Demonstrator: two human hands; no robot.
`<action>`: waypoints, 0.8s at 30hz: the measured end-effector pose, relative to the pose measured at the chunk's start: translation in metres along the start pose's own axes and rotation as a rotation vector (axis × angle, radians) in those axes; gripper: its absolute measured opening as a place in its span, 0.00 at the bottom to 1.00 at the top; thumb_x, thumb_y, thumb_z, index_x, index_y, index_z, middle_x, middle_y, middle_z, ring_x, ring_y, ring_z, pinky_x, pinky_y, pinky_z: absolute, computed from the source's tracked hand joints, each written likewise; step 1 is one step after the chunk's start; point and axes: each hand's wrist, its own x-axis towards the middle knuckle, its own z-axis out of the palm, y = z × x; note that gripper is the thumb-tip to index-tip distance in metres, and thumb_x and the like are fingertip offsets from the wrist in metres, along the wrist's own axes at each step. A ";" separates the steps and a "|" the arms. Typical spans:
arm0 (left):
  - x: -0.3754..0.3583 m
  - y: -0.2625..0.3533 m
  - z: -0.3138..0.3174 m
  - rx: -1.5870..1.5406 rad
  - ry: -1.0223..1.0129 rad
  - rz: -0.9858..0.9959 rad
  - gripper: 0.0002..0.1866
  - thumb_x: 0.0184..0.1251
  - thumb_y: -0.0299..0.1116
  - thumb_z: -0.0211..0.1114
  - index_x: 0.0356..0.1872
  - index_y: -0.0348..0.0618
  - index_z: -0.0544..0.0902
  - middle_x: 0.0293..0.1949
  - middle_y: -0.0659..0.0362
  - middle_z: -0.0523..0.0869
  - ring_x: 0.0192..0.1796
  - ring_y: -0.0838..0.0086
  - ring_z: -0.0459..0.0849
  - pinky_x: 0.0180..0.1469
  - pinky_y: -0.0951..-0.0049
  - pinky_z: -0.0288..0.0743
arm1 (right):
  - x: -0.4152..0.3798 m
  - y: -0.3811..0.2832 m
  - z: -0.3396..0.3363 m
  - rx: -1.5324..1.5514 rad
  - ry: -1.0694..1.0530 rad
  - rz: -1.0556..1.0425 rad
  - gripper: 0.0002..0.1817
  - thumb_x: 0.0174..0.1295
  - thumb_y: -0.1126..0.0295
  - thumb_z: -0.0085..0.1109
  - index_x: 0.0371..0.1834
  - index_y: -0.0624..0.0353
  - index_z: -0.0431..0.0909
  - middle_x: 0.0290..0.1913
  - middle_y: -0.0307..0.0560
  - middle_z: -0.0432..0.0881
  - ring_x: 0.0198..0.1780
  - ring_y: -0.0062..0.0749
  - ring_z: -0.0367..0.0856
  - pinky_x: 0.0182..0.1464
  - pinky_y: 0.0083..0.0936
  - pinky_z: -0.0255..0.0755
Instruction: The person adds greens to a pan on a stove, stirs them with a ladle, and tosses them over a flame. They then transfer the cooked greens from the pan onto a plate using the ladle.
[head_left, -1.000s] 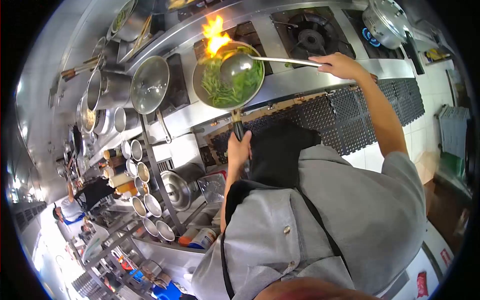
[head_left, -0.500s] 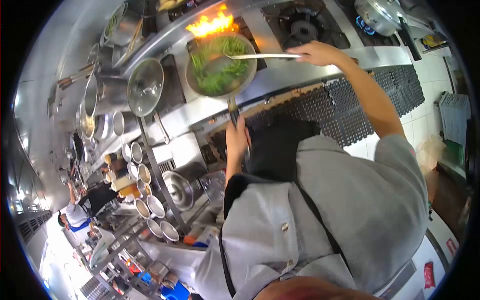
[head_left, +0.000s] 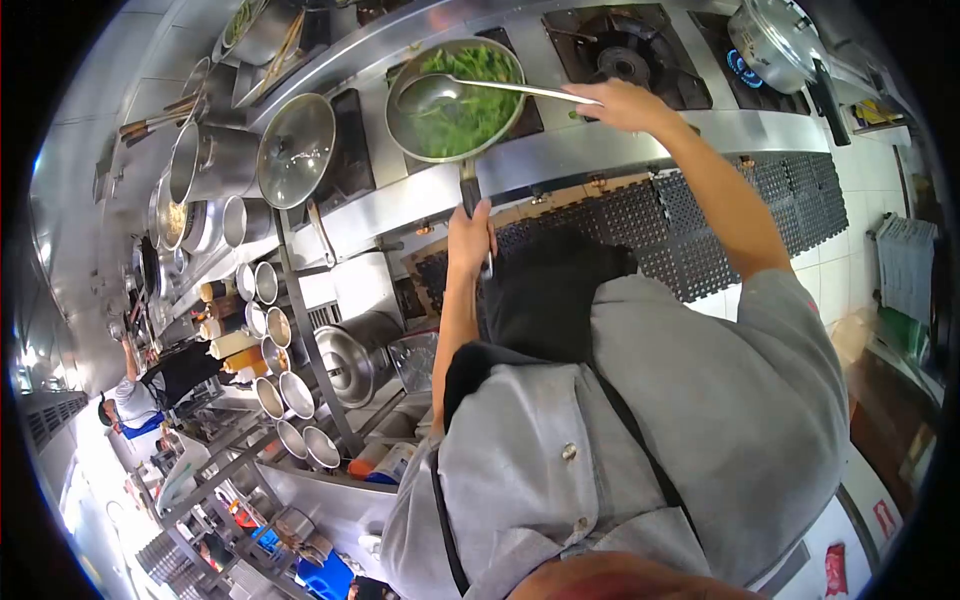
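Observation:
My left hand (head_left: 469, 240) is closed round the dark handle of a frying pan (head_left: 408, 130) on the stove. Long-cut green vegetables (head_left: 485, 110) fill the pan's far and right side, with a little steam over them. In my right hand (head_left: 624, 106) is the long handle of a metal ladle (head_left: 530, 91), reaching in from the right. The ladle's round bowl lies over the bare left part of the pan, beside the greens.
A glass lid (head_left: 297, 150) rests left of the pan. To the right are a burner (head_left: 626, 62) and a pressure cooker (head_left: 775, 45) over a blue flame. Pots (head_left: 225, 160) and several small metal bowls (head_left: 297, 395) stand left. Another person (head_left: 150, 395) works at far left.
The tall orange flame behind the pan is gone. The ladle's bowl has moved left, away from the greens' middle, and the greens have shifted to the right side.

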 end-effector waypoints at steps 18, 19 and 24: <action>-0.046 -0.005 -0.007 -0.238 0.019 0.005 0.07 0.64 0.24 0.60 0.37 0.35 0.70 0.17 0.61 0.74 0.14 0.76 0.74 0.15 0.73 0.67 | -0.072 -0.034 -0.025 -0.420 0.148 -0.075 0.29 0.70 0.52 0.53 0.74 0.20 0.61 0.25 0.54 0.81 0.30 0.54 0.83 0.36 0.46 0.77; -0.041 0.006 -0.015 -0.179 0.024 -0.001 0.07 0.64 0.25 0.60 0.35 0.35 0.71 0.16 0.61 0.74 0.14 0.76 0.73 0.16 0.73 0.68 | -0.077 -0.032 -0.029 -0.323 0.096 -0.106 0.28 0.70 0.53 0.53 0.73 0.20 0.62 0.25 0.53 0.81 0.30 0.54 0.83 0.35 0.45 0.77; -0.028 0.027 -0.002 -0.191 0.081 0.106 0.06 0.65 0.26 0.59 0.33 0.36 0.71 0.18 0.61 0.75 0.15 0.76 0.74 0.17 0.74 0.68 | -0.059 -0.070 -0.010 -0.480 0.174 -0.019 0.27 0.71 0.54 0.52 0.73 0.24 0.63 0.25 0.50 0.81 0.29 0.49 0.84 0.35 0.42 0.79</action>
